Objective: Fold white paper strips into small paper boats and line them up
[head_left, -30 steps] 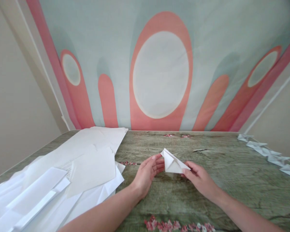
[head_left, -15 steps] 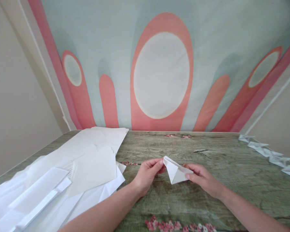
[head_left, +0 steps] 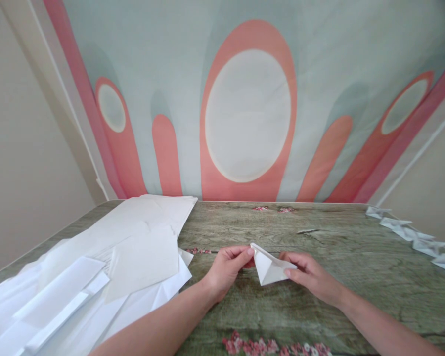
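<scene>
Between my two hands is a small folded white paper (head_left: pixel 270 268), held just above the wood-patterned table. My left hand (head_left: pixel 228 269) pinches its upper left corner between thumb and fingers. On the other side, my right hand (head_left: pixel 309 274) grips the right end, thumb in front and fingers behind. The paper has a triangular flap pointing down at the front and a folded upper edge. Its back side is hidden from me.
A spread pile of white paper sheets (head_left: pixel 144 262) covers the left of the table (head_left: pixel 337 237). Several folded white paper pieces (head_left: pixel 404 230) lie in a row along the right edge. Behind the table hangs a coral and grey-green patterned backdrop (head_left: pixel 185 59).
The folded paper has tilted slightly and its lower point has shifted a little left. Both hands keep their hold, with the left one marginally lower.
</scene>
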`<state>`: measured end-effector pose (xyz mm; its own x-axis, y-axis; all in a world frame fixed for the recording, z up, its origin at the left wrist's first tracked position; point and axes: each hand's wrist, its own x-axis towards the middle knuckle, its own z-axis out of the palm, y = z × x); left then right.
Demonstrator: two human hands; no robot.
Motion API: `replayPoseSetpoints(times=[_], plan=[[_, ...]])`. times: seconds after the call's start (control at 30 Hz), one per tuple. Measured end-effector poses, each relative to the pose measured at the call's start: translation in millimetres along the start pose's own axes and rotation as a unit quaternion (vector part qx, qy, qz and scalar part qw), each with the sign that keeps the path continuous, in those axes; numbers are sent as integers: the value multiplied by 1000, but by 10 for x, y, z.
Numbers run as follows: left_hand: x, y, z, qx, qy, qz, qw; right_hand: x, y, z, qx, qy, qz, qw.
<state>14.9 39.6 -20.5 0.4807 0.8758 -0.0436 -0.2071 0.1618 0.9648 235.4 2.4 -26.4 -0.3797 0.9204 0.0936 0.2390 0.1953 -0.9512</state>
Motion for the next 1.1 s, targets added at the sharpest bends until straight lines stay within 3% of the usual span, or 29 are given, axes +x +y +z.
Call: replayPoseSetpoints(times=[0.23, 0.47, 0.73, 0.97, 1.1], plan=[[12, -15, 0, -1, 28, -5, 1000, 3, 11, 20, -18, 14, -12, 1000], [-24, 8, 86, 48, 113, 33, 992, 8, -23, 61, -55, 35, 16, 998], [-13, -61, 65, 71, 115, 69, 988, 10, -53, 113, -116, 48, 7, 992], [0, -52, 39, 160, 75, 72, 982, -3, -34, 97, -139, 52, 8, 989], [-19, -60, 21, 195, 88, 88, 973, -6, -57, 117, -135, 49, 12, 990]])
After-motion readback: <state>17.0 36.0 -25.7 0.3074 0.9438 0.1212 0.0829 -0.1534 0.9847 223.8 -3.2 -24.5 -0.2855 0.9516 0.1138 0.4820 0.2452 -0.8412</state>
